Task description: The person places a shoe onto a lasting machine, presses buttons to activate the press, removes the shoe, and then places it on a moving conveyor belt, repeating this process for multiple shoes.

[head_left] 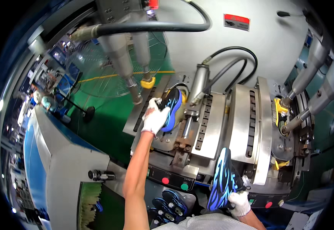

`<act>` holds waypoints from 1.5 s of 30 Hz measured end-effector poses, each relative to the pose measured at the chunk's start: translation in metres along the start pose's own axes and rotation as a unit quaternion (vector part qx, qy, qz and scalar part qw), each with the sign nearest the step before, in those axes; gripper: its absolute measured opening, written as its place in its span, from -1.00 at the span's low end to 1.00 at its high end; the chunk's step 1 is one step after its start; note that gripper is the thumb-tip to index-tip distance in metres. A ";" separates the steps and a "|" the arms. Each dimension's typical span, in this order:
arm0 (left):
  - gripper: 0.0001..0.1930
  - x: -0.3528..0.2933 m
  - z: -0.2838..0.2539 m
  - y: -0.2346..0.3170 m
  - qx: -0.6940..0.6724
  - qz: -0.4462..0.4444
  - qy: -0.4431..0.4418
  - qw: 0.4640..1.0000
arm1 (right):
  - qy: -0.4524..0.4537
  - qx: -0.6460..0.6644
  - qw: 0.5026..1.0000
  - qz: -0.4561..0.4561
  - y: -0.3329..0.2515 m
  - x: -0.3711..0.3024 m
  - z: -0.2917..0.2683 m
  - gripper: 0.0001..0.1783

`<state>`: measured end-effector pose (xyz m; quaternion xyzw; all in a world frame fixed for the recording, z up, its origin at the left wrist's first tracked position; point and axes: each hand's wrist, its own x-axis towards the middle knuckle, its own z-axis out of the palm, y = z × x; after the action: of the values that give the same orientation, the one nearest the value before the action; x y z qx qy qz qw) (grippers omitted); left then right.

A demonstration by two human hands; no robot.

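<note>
My left hand (155,118), in a white glove stained reddish on the back, reaches out to the left station of the machine. Its fingers close on a black shoe (171,109) with blue marks and a blue-purple sole edge, tilted over the station's metal plate. Close to my body, my right hand (239,203), also in a white glove, grips another shoe (223,183). That one is held toe up, its blue and black streaked outsole showing. Part of its upper is hidden behind the sole.
Several dark shoes (170,207) lie below the front panel, which carries a red button (165,180) and a green button (184,186). Metal press rods (117,57) and a black hose (151,27) hang above the left station. A curved steel plate (242,122) stands right of centre.
</note>
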<state>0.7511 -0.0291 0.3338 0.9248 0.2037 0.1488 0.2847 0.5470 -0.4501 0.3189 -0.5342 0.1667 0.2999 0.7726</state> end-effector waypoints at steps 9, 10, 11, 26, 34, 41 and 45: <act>-0.34 -0.290 -0.116 -0.096 -0.117 -0.108 0.140 0.977 | -0.161 0.066 0.978 -0.112 -0.038 0.137 0.201 -0.65; -0.35 -0.321 -0.125 -0.105 -0.105 -0.193 0.121 0.968 | -0.167 0.065 0.981 -0.077 -0.041 0.171 0.225 -0.66; -0.36 -0.351 -0.127 -0.117 -0.094 -0.278 0.101 0.950 | -0.173 0.062 0.982 -0.039 -0.046 0.204 0.248 -0.67; -0.25 -0.678 0.048 -0.193 0.019 -0.555 0.234 0.798 | 0.149 -0.654 0.713 -0.202 0.011 0.541 0.269 -0.79; -0.22 -0.655 0.095 -0.191 -0.054 -0.706 0.046 0.704 | -0.107 -0.481 0.825 -0.276 -0.062 0.421 0.258 -0.49; -0.23 -0.676 0.102 -0.194 -0.091 -0.644 0.089 0.754 | -0.313 -0.562 0.605 -0.469 0.146 0.128 0.145 -0.04; -0.18 -0.688 0.064 -0.198 -0.122 -0.603 0.160 0.772 | -0.212 -0.863 0.276 -0.367 0.200 0.134 0.100 0.14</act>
<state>0.1183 -0.2267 0.0568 0.5331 0.7420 0.1158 0.3895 0.5145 -0.2690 0.1338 -0.8116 -0.5724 0.0559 -0.1028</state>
